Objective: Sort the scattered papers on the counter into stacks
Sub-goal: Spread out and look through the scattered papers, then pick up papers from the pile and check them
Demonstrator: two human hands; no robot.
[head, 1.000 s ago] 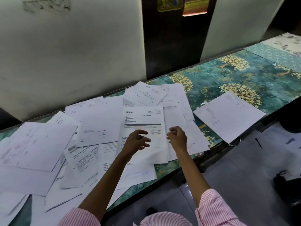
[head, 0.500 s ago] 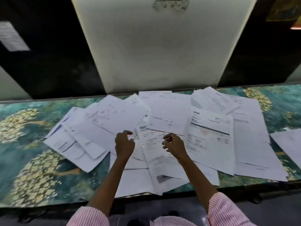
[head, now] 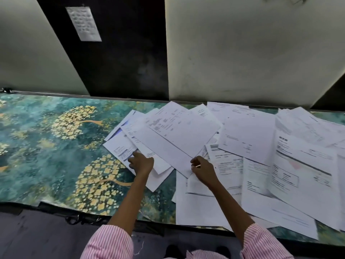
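Note:
Several white printed sheets point(head: 252, 143) lie overlapping across the right half of a teal counter point(head: 46, 146) patterned with golden trees. My left hand point(head: 141, 163) rests with bent fingers on the leftmost sheets point(head: 119, 148) at the pile's left end; whether it grips one is hidden. My right hand point(head: 203, 171) pinches the near corner of a large tilted sheet point(head: 177, 139) lying on top of the left part of the pile. Both forearms reach out from pink striped sleeves.
Pale panels point(head: 242, 53) and a dark panel bearing a taped note point(head: 84, 23) rise directly behind the counter. Some sheets overhang the front edge at the right. A dark cable point(head: 82, 219) hangs below the front edge. The counter's left half shows only its pattern.
The view has swung left along the counter. Both hands have moved from the middle sheets to the left end of the pile, and the right hand now pinches the large sheet's corner.

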